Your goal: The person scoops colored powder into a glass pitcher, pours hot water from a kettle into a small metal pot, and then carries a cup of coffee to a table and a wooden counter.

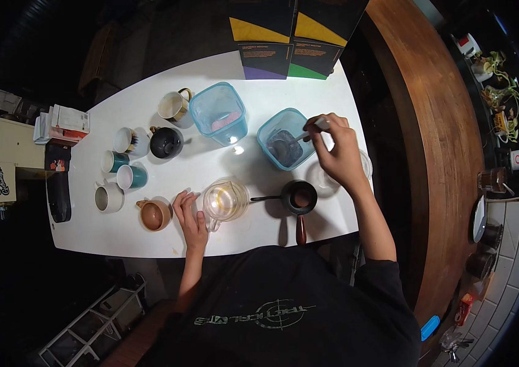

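My right hand (pixel 340 153) pinches the handle of a grey spoon (pixel 301 138). The spoon's bowl is down inside a translucent blue square container (pixel 263 129), over a dark, greyish content that I cannot make out clearly. Flat on the white table, with its fingers stretched out, my left hand (pixel 191 221) lies beside a clear glass jug (pixel 226 200) and holds nothing. Between the jug and my right forearm stands a small black pot (pixel 309 209) with a wooden handle; a thin dark handle sticks out to its left. Clear round lids (pixel 325 181) lie partly under my right forearm.
Another blue container (pixel 216 104) with something pinkish inside stands left of the first. Several mugs, a brown cup (pixel 155 215) and a round black pot (pixel 166 143) occupy the left side. Dark boxes (pixel 265 58) stand at the far edge. A wooden counter (pixel 449 153) runs along the right.
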A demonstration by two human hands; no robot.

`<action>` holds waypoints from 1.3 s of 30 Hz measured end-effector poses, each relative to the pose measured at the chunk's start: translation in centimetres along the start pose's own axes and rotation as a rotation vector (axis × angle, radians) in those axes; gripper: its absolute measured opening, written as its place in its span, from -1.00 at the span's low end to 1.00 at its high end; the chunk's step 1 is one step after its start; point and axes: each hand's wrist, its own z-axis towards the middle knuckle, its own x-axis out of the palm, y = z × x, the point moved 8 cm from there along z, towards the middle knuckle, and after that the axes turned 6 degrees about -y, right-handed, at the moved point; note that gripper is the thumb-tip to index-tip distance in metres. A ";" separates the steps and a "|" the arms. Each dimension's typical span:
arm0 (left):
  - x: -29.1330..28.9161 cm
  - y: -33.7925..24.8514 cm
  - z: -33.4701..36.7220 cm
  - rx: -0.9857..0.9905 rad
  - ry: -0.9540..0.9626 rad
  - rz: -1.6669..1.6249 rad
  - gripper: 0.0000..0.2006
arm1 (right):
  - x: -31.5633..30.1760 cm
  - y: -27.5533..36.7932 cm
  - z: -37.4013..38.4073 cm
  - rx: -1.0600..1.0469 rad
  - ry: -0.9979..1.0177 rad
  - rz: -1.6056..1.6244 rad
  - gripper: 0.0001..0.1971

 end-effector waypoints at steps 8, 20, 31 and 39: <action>-0.1 -0.8 0.2 0.013 0.005 -0.013 -0.39 | -2.6 -3.4 -1.0 0.240 -0.269 0.500 -0.83; -0.3 -0.3 0.0 0.036 -0.016 -0.031 -0.37 | -4.4 -4.8 -2.4 0.359 -0.406 0.744 -0.77; -0.5 0.3 -0.1 0.010 -0.043 -0.132 -0.37 | 0.9 4.8 -4.7 0.219 -0.196 0.797 -0.76; -0.6 0.9 -0.3 -0.015 -0.068 -0.144 -0.35 | 4.8 13.0 -6.8 -0.444 0.107 0.254 -0.69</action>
